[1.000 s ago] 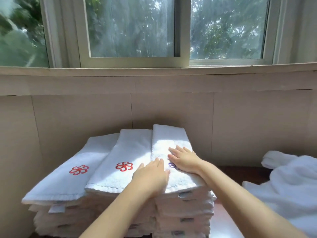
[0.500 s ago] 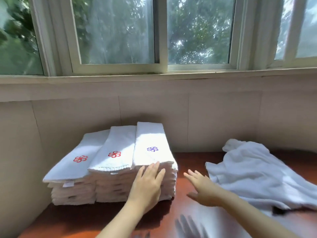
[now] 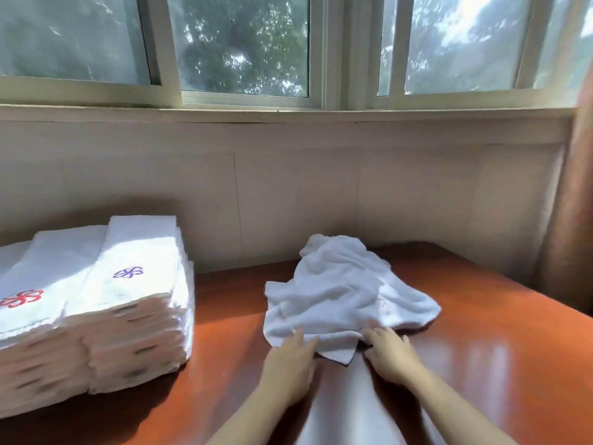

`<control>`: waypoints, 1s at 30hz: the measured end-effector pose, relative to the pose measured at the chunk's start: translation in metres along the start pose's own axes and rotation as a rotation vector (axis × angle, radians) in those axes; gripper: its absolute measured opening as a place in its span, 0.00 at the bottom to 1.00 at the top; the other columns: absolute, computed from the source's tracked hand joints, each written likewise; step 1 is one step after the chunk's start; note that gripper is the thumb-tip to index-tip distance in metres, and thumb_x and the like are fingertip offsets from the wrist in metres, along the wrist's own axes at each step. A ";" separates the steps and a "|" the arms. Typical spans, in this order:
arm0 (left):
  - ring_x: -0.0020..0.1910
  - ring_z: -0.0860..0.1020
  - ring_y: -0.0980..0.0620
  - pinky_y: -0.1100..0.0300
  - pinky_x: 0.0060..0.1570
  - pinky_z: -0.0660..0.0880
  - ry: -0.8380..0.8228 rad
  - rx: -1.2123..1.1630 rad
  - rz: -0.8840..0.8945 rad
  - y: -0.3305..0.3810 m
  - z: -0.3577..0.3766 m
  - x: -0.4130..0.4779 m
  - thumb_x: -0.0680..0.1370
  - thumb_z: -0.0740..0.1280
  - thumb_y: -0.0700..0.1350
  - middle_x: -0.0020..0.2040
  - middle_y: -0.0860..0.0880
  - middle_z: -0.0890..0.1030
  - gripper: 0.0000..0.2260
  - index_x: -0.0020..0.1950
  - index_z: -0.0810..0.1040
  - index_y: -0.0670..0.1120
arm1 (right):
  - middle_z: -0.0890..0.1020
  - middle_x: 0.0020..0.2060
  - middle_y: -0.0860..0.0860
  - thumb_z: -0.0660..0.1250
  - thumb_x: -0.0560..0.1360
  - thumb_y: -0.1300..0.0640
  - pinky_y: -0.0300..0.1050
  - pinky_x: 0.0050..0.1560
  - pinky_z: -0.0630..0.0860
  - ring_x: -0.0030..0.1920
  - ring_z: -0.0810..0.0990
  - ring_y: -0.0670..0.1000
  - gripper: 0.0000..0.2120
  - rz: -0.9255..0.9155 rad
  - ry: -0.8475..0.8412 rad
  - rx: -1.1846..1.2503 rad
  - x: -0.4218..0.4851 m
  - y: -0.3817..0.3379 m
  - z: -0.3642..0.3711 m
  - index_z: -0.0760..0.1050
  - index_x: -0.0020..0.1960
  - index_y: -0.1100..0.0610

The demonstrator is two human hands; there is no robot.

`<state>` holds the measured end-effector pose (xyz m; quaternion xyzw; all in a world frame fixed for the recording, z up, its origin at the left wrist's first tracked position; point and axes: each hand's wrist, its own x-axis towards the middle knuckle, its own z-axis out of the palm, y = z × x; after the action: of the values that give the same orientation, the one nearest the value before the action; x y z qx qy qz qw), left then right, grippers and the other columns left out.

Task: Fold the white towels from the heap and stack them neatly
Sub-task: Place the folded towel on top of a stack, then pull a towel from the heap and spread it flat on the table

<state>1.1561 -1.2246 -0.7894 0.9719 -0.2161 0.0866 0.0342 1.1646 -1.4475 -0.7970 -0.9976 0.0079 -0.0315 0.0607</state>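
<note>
A crumpled white towel (image 3: 343, 293) lies in a loose heap on the reddish wooden table (image 3: 481, 348), right of centre. My left hand (image 3: 290, 364) reaches its near edge with fingers stretched out flat. My right hand (image 3: 390, 351) touches the same near edge a little to the right, fingers extended. At the left stand stacks of folded white towels (image 3: 96, 303); the top ones carry a purple flower emblem (image 3: 128, 272) and a red flower emblem (image 3: 21, 298).
A pale panelled wall (image 3: 288, 200) with a window sill backs the table. A brownish curtain (image 3: 574, 220) hangs at the far right. Bare tabletop shows between the stacks and the heap.
Both hands left the folded stack and moved right to the crumpled towel's near edge. The view swung right, so the stacks now sit at the left.
</note>
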 end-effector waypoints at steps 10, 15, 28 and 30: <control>0.55 0.69 0.47 0.57 0.45 0.63 0.012 -0.111 -0.011 0.016 0.021 0.022 0.77 0.58 0.45 0.53 0.50 0.70 0.04 0.50 0.70 0.46 | 0.75 0.54 0.48 0.57 0.76 0.55 0.45 0.55 0.63 0.55 0.73 0.55 0.14 -0.087 0.223 0.116 -0.014 -0.018 0.024 0.73 0.59 0.48; 0.40 0.65 0.51 0.56 0.39 0.62 -0.005 -0.394 -0.035 -0.005 -0.003 -0.031 0.68 0.53 0.43 0.35 0.55 0.64 0.05 0.34 0.57 0.50 | 0.79 0.50 0.57 0.55 0.78 0.54 0.47 0.46 0.61 0.52 0.75 0.58 0.08 -0.182 0.130 0.207 -0.071 -0.058 0.008 0.70 0.52 0.56; 0.58 0.78 0.50 0.58 0.53 0.74 -0.287 0.145 -0.610 -0.123 -0.081 -0.185 0.70 0.66 0.56 0.59 0.52 0.79 0.20 0.60 0.77 0.52 | 0.69 0.63 0.52 0.57 0.79 0.46 0.48 0.61 0.67 0.63 0.68 0.56 0.19 -0.159 -0.130 -0.026 -0.143 -0.088 -0.018 0.68 0.67 0.52; 0.62 0.76 0.50 0.57 0.56 0.72 -0.279 0.202 -0.726 -0.132 -0.087 -0.198 0.73 0.66 0.54 0.63 0.52 0.77 0.21 0.65 0.75 0.51 | 0.70 0.62 0.52 0.58 0.78 0.46 0.48 0.58 0.68 0.61 0.67 0.56 0.19 -0.190 -0.159 0.040 -0.158 -0.106 -0.017 0.68 0.66 0.51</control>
<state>1.0226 -1.0140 -0.7443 0.9860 0.1483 -0.0429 -0.0630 1.0071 -1.3410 -0.7770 -0.9918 -0.0923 0.0421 0.0776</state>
